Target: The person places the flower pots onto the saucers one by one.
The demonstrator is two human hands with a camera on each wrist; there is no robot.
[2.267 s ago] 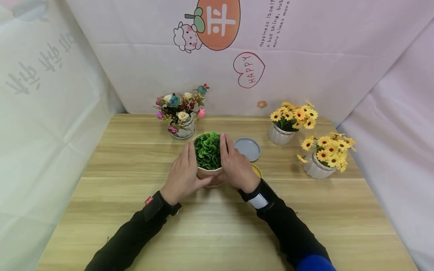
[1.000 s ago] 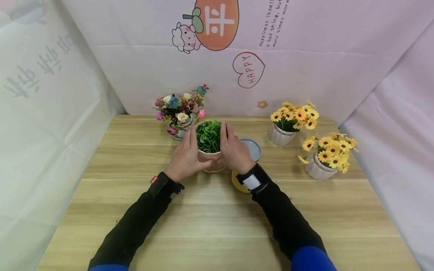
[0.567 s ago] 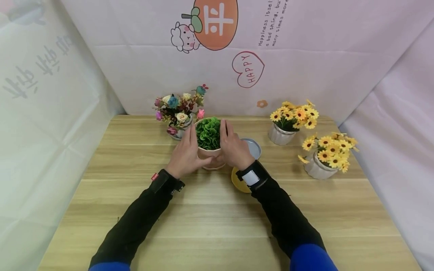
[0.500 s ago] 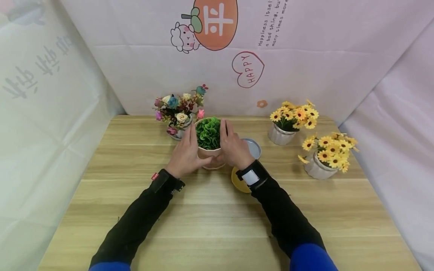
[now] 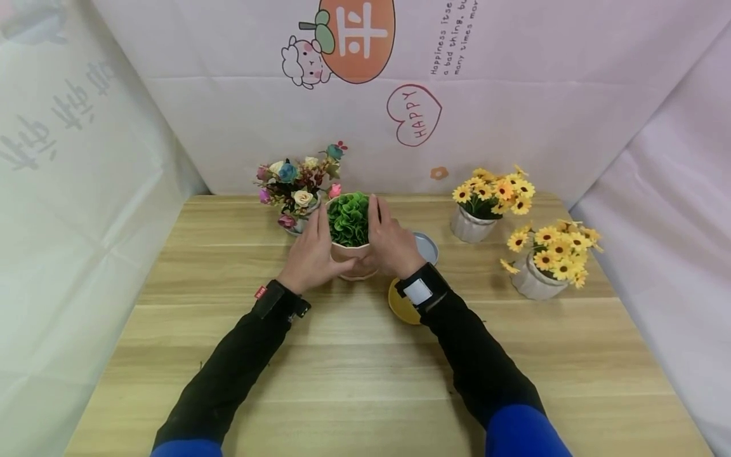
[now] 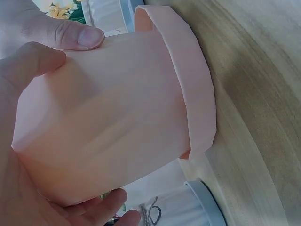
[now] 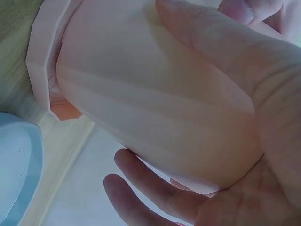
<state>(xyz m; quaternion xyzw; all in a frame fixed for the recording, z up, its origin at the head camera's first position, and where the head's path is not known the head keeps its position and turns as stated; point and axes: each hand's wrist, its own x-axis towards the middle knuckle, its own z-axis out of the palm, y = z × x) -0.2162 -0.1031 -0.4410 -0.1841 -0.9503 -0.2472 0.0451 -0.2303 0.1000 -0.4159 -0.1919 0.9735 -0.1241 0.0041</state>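
Note:
In the head view a pale pink faceted flowerpot (image 5: 346,252) with a leafy green plant (image 5: 349,219) stands upright between my two hands. My left hand (image 5: 308,257) grips its left side, thumb across the front; my right hand (image 5: 395,247) grips the right side. The left wrist view shows both thumbs close together on the pot wall (image 6: 117,108). A pink saucer (image 6: 200,89) sits under the pot, just over or on the wood; which one, I cannot tell. The right wrist view shows fingers (image 7: 155,188) curving along the pot's far side.
Close behind my left hand is a pot of mixed roses (image 5: 297,184). A yellow saucer (image 5: 402,304) lies below my right wrist, and a grey-blue saucer (image 5: 427,249) is partly hidden by that hand. Two pots of yellow daisies (image 5: 473,225) (image 5: 537,279) stand at the right.
Both hands have moved the pink pot away from me, toward the back of the table and nearer the rose pot. More of the yellow saucer shows. Over the last half second the shift is slight.

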